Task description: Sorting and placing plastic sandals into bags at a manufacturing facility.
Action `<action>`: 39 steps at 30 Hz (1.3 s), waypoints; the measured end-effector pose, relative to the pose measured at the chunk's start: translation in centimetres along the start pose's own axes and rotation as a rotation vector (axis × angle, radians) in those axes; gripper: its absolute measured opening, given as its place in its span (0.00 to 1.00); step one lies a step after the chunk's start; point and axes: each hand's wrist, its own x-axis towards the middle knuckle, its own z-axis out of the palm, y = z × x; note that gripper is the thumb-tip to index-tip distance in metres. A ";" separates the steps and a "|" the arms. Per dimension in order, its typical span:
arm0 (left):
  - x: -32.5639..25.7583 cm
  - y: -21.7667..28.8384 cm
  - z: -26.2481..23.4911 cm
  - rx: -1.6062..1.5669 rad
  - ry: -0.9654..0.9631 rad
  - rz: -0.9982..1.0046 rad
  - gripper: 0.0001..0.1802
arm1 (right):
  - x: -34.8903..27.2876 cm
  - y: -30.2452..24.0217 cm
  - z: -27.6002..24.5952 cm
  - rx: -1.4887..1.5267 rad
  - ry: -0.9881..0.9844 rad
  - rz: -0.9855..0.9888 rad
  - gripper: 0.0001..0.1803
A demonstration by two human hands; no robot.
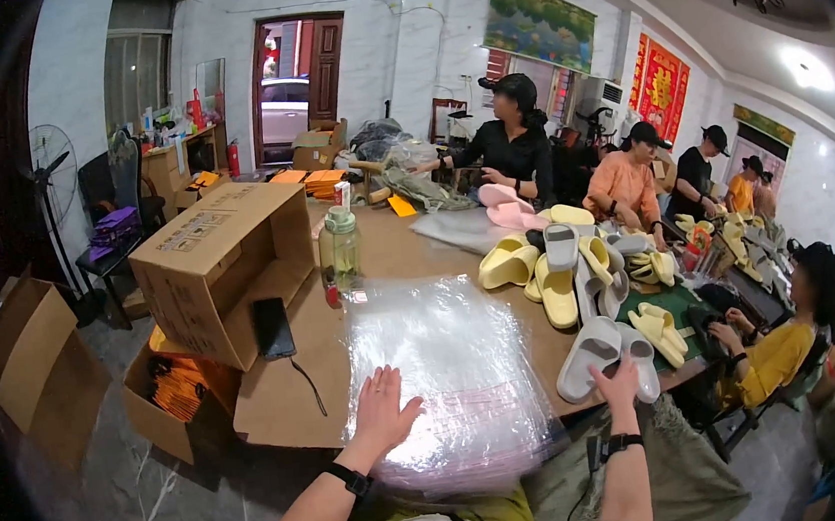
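Left hand lies flat, grip spread, on plastic bags; right hand touches grey slippers, grip unclear.

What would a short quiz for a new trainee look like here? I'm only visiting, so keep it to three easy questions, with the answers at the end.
1. What lies under the person's left hand?
A) a cardboard box
B) a pile of clear plastic
C) a yellow slipper

2. True or false: the black phone lies to the left of the green bottle.

3. What colour is the pair of slippers at the person's right hand?

Key:
1. B
2. True
3. Grey
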 end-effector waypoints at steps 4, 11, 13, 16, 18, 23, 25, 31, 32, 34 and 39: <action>0.4 0.6 0.1 -0.006 -0.008 0.016 0.43 | -1.1 -1.2 2.7 0.091 -0.045 0.078 0.74; 0.2 -0.1 0.1 0.034 -0.040 0.000 0.43 | -3.0 -3.2 5.2 0.127 0.161 -0.120 0.51; 0.1 0.4 -0.5 0.026 -0.003 0.005 0.42 | -3.0 -4.2 4.6 0.162 0.145 -0.098 0.52; 0.0 0.4 -0.6 0.011 0.022 0.020 0.43 | -2.8 -5.2 3.7 0.464 0.109 0.074 0.53; 0.1 0.3 -0.8 0.025 -0.001 -0.005 0.42 | -2.6 -5.7 3.7 0.569 0.073 0.147 0.52; 0.1 0.6 -0.9 -0.011 0.001 -0.008 0.41 | -0.7 -5.4 5.4 1.196 0.181 0.252 0.44; 0.1 0.0 -0.5 -0.002 0.012 -0.005 0.41 | -0.4 -5.5 5.0 1.310 0.168 0.135 0.43; 0.4 0.6 -0.2 0.014 0.009 0.001 0.42 | -2.9 -10.2 -2.1 1.527 0.169 -0.179 0.36; 0.4 0.6 -0.2 0.021 0.013 -0.008 0.42 | -3.8 -11.8 -3.2 1.542 0.129 -0.256 0.35; 0.2 0.4 -0.2 0.029 0.027 -0.015 0.42 | -5.9 -14.5 -4.9 1.564 0.081 -0.333 0.35; 0.4 0.2 -0.3 0.054 -0.043 -0.053 0.42 | -10.6 -19.4 -4.4 1.540 -0.391 -0.331 0.34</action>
